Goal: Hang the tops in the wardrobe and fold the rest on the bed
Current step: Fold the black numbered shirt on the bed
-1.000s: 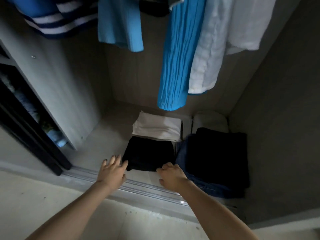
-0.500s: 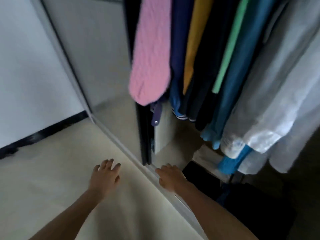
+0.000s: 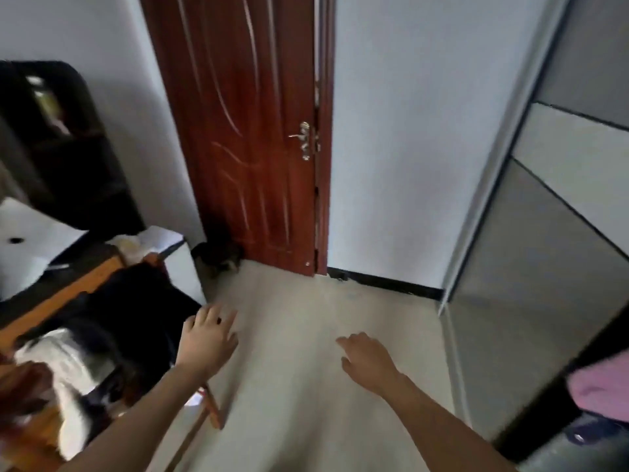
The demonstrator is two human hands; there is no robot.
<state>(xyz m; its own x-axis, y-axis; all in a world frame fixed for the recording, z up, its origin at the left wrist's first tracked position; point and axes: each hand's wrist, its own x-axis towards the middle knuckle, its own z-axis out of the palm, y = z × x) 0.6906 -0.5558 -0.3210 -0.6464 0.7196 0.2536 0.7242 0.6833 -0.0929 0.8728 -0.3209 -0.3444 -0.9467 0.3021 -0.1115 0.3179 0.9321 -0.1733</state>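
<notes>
Viewpoint has swung left since half a second ago: the hanging rail that filled the upper picture is gone, and I now face a red-brown panelled door (image 3: 245, 131) with a metal lever handle (image 3: 301, 137), set in a white wall (image 3: 401, 131).

1. Wardrobe. Only its grey sliding door (image 3: 544, 250) shows, at the right edge. One pink top (image 3: 602, 393), seen earlier in mid-frame, now sits at the far right behind a black upright.
2. Folded stacks. The piles seen one second ago on the wardrobe floor are out of view.
3. Left hand (image 3: 207, 338). It holds nothing. Its fingers are straight and slightly spread, pointing forward, much as before. It lies over the edge of a black garment (image 3: 136, 301); I cannot tell whether it touches the cloth.
4. Right hand (image 3: 369, 357). It holds nothing. Its fingers are relaxed and loosely bent, pointing forward and down over the beige floor (image 3: 306, 420). Earlier it was at the wardrobe track; now it is well apart from the sliding door.
5. Remaining clothes. The black garment and a white garment (image 3: 68, 362) lie heaped on an orange wooden frame (image 3: 64, 294) at the lower left. I cannot tell whether this frame is the bed; the area is blurred.

Both hands are apart from each other and from the pink top.
</notes>
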